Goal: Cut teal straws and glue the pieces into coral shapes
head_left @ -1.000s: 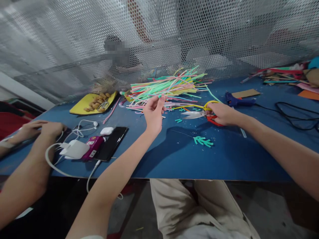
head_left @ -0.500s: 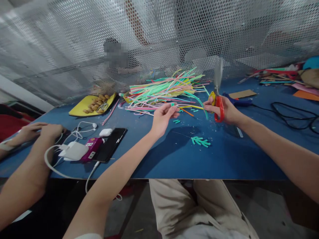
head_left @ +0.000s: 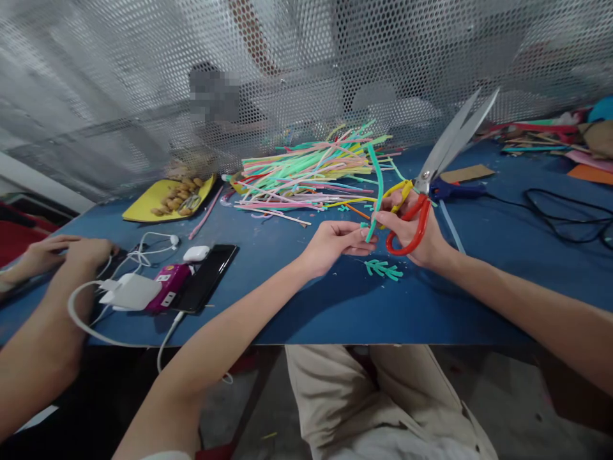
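Since the earlier frame, the left hand (head_left: 328, 248) has moved in to meet the right hand (head_left: 424, 233), and the scissors (head_left: 424, 181) have swung from upright to leaning outward, their blades now parted. The left hand's thumb and fingers are pinched nearly closed on a small green bit (head_left: 364, 225). Curled through the handles, the right hand carries the scissors and also pinches a long green strip (head_left: 379, 176) between thumb and finger, its lower end at the left fingertips.

Just below the hands, one green sprig (head_left: 383, 269) lies on the table (head_left: 297, 313), apparently made up already from short pieces. The strip in hand looks mostly uncut, and whether the bit is joined to it I cannot tell. Beyond the hands, many strips (head_left: 306, 169) lie heaped at full length, seemingly unused. The glue gun (head_left: 454, 190) rests beyond the right hand.
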### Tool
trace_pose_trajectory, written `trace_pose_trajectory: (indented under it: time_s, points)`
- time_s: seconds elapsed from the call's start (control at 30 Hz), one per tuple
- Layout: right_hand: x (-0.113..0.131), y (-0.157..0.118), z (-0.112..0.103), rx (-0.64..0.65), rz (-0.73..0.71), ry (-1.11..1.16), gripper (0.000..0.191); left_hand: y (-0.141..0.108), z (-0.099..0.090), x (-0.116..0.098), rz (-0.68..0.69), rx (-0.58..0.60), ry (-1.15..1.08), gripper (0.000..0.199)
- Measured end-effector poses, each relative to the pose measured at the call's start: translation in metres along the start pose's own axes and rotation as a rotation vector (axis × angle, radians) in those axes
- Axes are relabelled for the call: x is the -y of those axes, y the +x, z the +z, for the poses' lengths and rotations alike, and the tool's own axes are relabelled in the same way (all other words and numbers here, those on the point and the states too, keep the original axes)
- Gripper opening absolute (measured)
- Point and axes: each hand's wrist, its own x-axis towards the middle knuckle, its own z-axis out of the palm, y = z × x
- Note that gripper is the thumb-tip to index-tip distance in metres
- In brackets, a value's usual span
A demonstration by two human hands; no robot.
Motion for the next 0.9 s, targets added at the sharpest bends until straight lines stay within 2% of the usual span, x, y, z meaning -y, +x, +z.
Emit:
trace_pose_trajectory:
  time_s: [0.13, 0.27, 0.57, 0.9]
  points:
    - [0.0034, -0.0026, 0.0008, 0.016, -0.074, -0.081, 0.035, -0.0011, 0.0012, -0.0030, -0.025, 0.032, -0.017, 0.044]
    - [0.0068, -0.0051, 0.0035, -0.036, -0.120, -0.094, 0.035, -0.0007, 0.0012, -0.0024, -0.043, 0.052, 0.011, 0.042]
    - [0.0015, -0.0071, 0.0046, -0.006, -0.161, -0.080, 0.036, 0.0015, 0.0016, 0.0039, -0.076, 0.102, 0.020, 0.046]
    - [0.0011, -0.0072, 0.0040, -0.036, -0.157, -0.121, 0.035, 0.0018, 0.0001, 0.0052, -0.083, 0.105, 0.013, 0.045]
